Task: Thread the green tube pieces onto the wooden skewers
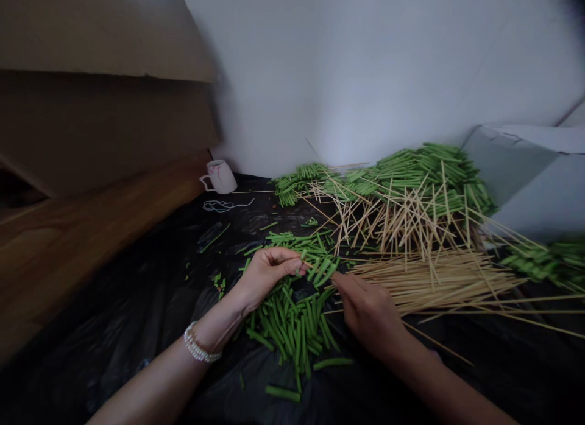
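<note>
My left hand (274, 268) pinches a short green stalk piece (303, 254) between thumb and fingers, right at the tip of a wooden skewer. Closed around that skewer is my right hand (365, 303); several green pieces (323, 270) sit crosswise on it between my hands. A thin stick end (439, 344) sticks out behind the right hand, seemingly the same skewer. Below both hands lies a loose heap of cut green stalks (292, 327), which could be garlic scapes or beans. To the right is a pile of bare wooden skewers (439, 282).
Filled skewers with green pieces (425, 175) are stacked by the wall, their sticks pointing toward me. A white mug (222, 177) and a loose string (226, 205) are at the back left. Black plastic sheeting (150, 315) covers the surface. Cardboard (105, 114) rises on the left, a pale box (525, 169) on the right.
</note>
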`<state>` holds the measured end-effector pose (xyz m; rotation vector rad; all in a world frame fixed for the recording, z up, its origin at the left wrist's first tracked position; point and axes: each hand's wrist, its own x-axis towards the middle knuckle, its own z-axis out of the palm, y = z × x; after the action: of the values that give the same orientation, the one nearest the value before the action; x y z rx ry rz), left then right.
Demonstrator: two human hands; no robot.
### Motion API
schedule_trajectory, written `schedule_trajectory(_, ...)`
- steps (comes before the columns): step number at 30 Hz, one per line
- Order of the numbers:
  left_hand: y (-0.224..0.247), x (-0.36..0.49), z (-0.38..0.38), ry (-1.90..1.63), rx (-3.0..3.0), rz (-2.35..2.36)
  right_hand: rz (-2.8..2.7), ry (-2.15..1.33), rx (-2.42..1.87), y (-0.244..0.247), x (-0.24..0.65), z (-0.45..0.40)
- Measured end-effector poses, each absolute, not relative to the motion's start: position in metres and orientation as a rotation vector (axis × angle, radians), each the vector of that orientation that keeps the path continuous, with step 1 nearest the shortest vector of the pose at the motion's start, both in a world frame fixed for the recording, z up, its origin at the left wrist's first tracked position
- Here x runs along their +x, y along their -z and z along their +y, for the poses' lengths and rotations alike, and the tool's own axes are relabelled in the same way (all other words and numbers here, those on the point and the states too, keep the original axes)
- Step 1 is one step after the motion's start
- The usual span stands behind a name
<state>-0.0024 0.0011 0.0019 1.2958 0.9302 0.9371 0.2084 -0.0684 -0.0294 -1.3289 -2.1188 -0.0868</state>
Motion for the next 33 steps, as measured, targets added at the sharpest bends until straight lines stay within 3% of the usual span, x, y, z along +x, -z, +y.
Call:
schedule_trajectory(13,-0.0009,0.0021,-0.0022,-0.927,1.198,0.922,-2.09,-0.069,-1.345,0.0298,0.2071,-0.0685)
schedule_trajectory(22,-0.0003,0.0024,-0.0021,-0.918,1.219,0.936,-2.158,-0.03,-1.351,0.0288,0.2099,-0.0666)
schedule_trajectory(27,0.0052,0.0054,-0.0034,-0.898,1.271,0.942,-2.178,0.22,-1.347,0.025,0.2069,-0.0689)
schedule_trajectory(33,-0.0021,0.0054,-0.0043,-0.919,1.377,0.979,-2.174,0.18,-1.334,0.0236,0.2075,-0.0685)
